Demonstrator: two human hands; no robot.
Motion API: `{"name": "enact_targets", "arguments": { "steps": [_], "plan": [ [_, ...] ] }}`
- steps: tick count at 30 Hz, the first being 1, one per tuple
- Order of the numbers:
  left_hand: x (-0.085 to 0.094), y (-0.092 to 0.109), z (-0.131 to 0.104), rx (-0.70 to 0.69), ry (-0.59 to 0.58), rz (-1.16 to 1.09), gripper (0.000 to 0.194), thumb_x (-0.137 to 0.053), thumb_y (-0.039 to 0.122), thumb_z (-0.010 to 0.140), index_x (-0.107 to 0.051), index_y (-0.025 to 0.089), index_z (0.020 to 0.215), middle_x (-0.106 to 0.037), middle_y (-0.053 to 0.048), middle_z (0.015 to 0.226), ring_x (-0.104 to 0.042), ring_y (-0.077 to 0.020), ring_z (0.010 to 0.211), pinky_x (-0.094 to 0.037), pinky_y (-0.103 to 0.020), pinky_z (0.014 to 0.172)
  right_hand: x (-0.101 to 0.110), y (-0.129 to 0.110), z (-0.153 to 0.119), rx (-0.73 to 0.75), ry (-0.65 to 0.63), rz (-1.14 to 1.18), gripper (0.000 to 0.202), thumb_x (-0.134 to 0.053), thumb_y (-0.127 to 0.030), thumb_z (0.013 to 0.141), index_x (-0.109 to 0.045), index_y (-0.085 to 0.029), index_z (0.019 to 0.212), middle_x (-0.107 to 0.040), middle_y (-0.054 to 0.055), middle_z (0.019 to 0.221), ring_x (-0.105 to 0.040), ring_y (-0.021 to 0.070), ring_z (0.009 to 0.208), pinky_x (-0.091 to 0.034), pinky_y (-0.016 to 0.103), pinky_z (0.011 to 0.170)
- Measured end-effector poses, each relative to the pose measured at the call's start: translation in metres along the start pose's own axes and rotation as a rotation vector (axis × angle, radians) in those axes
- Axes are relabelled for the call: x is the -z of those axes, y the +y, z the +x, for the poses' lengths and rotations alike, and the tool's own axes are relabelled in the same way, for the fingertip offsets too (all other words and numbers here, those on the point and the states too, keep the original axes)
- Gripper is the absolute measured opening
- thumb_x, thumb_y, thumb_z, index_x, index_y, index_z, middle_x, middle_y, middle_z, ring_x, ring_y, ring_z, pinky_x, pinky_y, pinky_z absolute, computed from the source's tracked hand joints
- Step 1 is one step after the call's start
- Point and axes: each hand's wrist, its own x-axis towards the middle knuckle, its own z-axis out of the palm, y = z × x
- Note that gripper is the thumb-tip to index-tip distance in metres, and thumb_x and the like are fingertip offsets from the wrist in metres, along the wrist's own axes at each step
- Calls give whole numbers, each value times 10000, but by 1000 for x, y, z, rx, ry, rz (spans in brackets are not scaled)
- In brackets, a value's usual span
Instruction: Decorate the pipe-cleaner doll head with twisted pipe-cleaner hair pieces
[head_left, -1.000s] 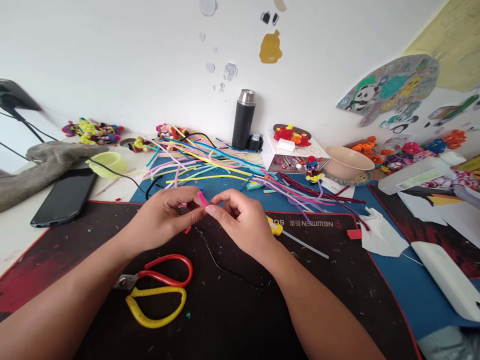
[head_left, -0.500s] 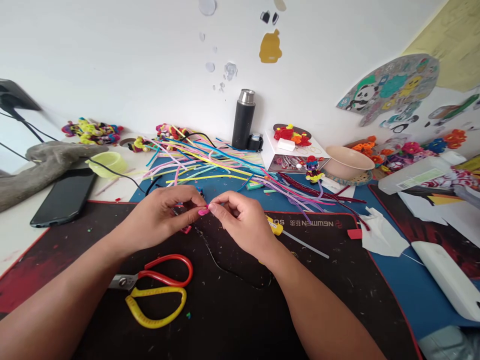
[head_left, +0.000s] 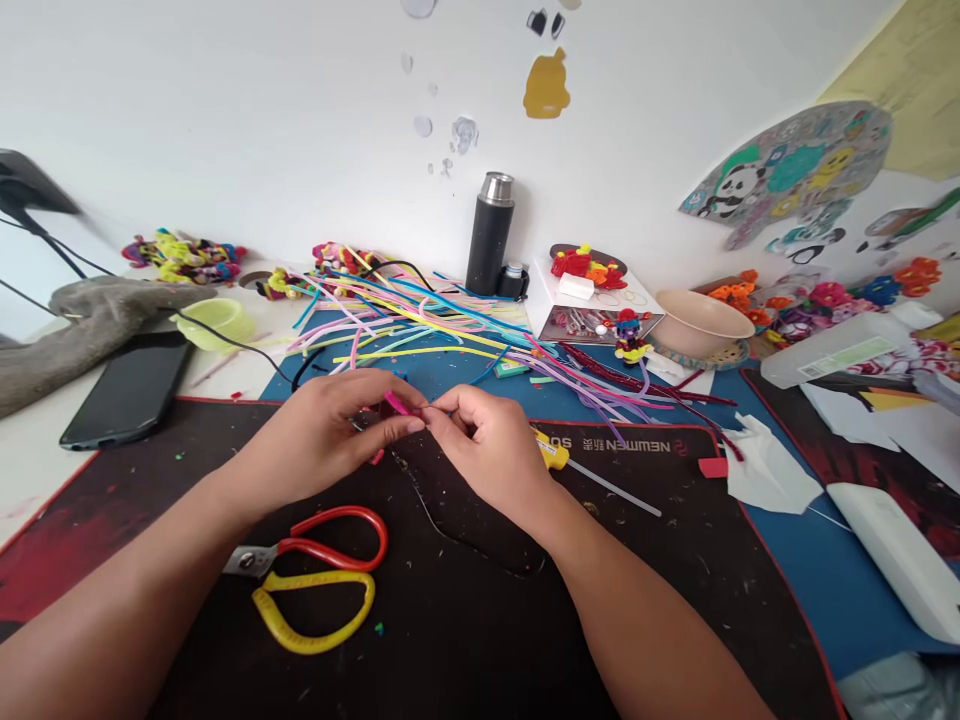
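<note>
Between my two hands, above the dark mat [head_left: 450,640], is a small magenta piece [head_left: 397,403]. My left hand [head_left: 337,425] pinches it between thumb and fingers. The fingertips of my right hand [head_left: 480,430] are pressed together at its right end and touch the left thumb. Scissors [head_left: 322,580] with one red and one yellow handle lie on the mat below my left hand. Just right of my right hand, partly hidden by it, sits a yellow tool [head_left: 553,452] with a translucent stick [head_left: 615,488].
Colourful pipe cleaners [head_left: 420,320] spread across the back, before a black flask [head_left: 490,235] and a white box [head_left: 585,300]. At left lie a phone [head_left: 127,390] and a green bowl [head_left: 217,324]. A beige bowl [head_left: 701,325] and white tissue [head_left: 769,470] are right.
The magenta piece has tilted, and its left end now points up and to the left. My left thumb has shifted right, up against my right fingertips. The view has moved slightly.
</note>
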Motion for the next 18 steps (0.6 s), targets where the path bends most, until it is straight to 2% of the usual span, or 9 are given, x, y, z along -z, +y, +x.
{"name": "enact_targets", "arguments": {
  "steps": [3,6,10,15,18],
  "plan": [
    [2,0,1,94,3,-51,368,-701,583,975,-800,242,876,-789,-38,825,-705,-216,727,-530,-294,662,0,-1,-1,-22,-14,34,193,-663,-340,1004,-737,-205,887,-684,-20,687,-579,137,614,-391,267,604],
    [1,2,3,161,32,-129,423,-714,613,949,-765,224,791,-727,-21,725,-649,-195,676,-511,-284,630,0,-1,-1,-26,-23,45,188,-658,-340,1010,-735,-209,899,-674,-27,684,-577,135,618,-392,264,608],
    [-3,3,5,247,34,-286,419,-751,619,917,-739,214,809,-709,-24,762,-631,-191,706,-522,-283,631,0,-2,-2,-4,-31,68,193,-658,-351,1015,-722,-209,901,-668,-32,687,-566,131,617,-396,265,612],
    [-7,-1,7,331,-7,-467,384,-833,576,862,-746,206,806,-649,7,716,-572,-144,646,-467,-247,582,-2,-3,-5,37,-42,95,193,-660,-351,1015,-713,-209,895,-678,-28,706,-566,130,625,-406,266,614],
    [-10,-3,9,408,-14,-562,370,-877,551,807,-749,204,798,-668,3,716,-592,-143,644,-481,-246,586,-3,-4,-5,59,-40,109,189,-659,-342,1015,-716,-207,895,-684,-27,700,-578,128,621,-412,263,613]
  ]
}}
